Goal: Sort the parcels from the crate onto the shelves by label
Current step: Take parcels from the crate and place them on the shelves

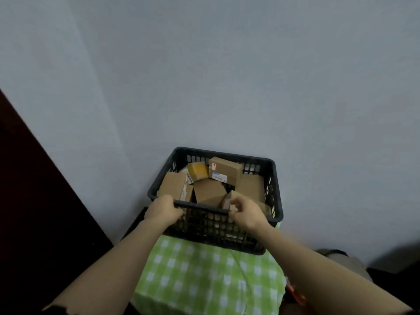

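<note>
On the checked cloth (204,280), left hand (162,209) and right hand (246,212) grip the crate (227,153) rim.

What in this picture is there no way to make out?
Head view: the shelves lie out of frame.
Text of the label on the top parcel: too small, blurred.
The lower parcels: buried under others, behind the crate wall.
Whatever the green checked cloth covers: hidden by it.
The orange object: blurred beyond naming.
</note>
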The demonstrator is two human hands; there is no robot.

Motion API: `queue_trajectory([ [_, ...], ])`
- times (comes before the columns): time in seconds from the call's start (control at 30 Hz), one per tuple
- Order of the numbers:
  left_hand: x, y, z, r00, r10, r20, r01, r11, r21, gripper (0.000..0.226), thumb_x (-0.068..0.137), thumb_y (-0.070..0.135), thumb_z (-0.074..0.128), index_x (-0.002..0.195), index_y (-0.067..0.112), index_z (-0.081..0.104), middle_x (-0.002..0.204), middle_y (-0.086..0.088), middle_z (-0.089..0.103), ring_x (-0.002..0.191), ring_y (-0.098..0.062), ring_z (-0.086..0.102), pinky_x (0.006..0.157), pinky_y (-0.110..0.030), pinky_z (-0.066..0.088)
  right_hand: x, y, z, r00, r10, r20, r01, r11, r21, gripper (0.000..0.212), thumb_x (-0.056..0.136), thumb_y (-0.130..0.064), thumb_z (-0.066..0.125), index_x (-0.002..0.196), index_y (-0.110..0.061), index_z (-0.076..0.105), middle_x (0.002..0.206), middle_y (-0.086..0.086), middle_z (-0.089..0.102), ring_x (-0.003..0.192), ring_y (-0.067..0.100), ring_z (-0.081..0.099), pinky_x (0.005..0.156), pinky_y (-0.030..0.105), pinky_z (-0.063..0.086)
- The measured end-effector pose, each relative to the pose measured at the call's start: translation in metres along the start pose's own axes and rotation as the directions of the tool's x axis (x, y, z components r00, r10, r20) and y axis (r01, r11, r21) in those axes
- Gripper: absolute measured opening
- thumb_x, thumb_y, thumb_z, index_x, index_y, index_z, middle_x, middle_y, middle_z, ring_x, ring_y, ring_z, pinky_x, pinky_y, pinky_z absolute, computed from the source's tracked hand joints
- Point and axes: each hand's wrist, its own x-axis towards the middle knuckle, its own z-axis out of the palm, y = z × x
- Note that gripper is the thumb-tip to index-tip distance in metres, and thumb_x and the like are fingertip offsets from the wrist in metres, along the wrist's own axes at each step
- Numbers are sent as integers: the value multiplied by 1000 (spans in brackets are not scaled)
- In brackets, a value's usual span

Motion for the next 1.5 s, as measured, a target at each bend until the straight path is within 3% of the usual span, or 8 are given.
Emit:
queue_trajectory([
  [0.3,187,-1,22,981,-186,53,177,974,140,95,86,51,58,148,-4,10,151,-23,9,140,-38,12,113,-44,24,156,-23,16,993,117,-12,-114,985,126,38,92,-13,57,129,-15,53,128,5,56,116,16,53,93,27,46],
  [0.57,249,-22,64,975,-158,159,59,865,498,117,82,74,41,144,1,-25,142,-32,-40,133,-43,-37,112,-50,-18,230,-28,41,982,144,122,-153,986,71,43,93,-12,55,135,-11,49,135,8,52,124,20,49,105,36,43],
  [0.8,246,-4,77,988,-106,113,58,928,368,108,83,57,57,147,29,-25,151,-29,-13,140,-44,0,113,-50,15,247,-21,49,981,132,144,-145,986,80,39,93,-13,54,133,-14,50,134,4,53,123,18,49,103,31,43],
  [0.97,233,16,42,979,-195,-66,187,975,-119,117,72,41,77,151,24,-8,151,-15,14,139,-36,17,112,-50,22,239,-10,34,987,83,138,-106,980,170,37,94,-15,55,131,-15,52,127,3,56,114,15,53,94,26,45],
  [1.1,190,30,1,959,-284,-9,177,624,-761,93,60,17,86,139,21,36,132,-14,55,113,-34,58,94,-56,49,226,-12,4,982,79,171,-150,877,457,47,88,-28,65,131,-17,51,122,0,55,110,16,53,97,32,45],
  [1.2,139,42,-27,971,-236,26,103,324,-940,54,72,-7,73,119,13,54,106,-12,70,85,-29,71,70,-44,59,210,-26,-14,947,-39,318,-175,769,615,61,79,-44,70,133,-25,49,129,1,53,116,21,53,94,36,45],
  [1.33,73,53,-59,971,-228,-70,-19,218,-976,39,79,-14,61,112,5,55,95,-9,70,64,-15,71,48,-24,53,180,-49,-18,835,-222,503,-200,729,654,93,53,-56,83,135,-32,45,123,2,64,117,23,56,105,47,38],
  [1.5,2,37,-89,935,-305,-181,-113,229,-967,48,77,-9,65,120,10,57,108,-12,68,93,-25,67,80,-39,53,131,-94,-11,615,-467,636,-173,707,686,55,76,-19,75,125,-29,53,110,7,70,102,26,67,77,41,55],
])
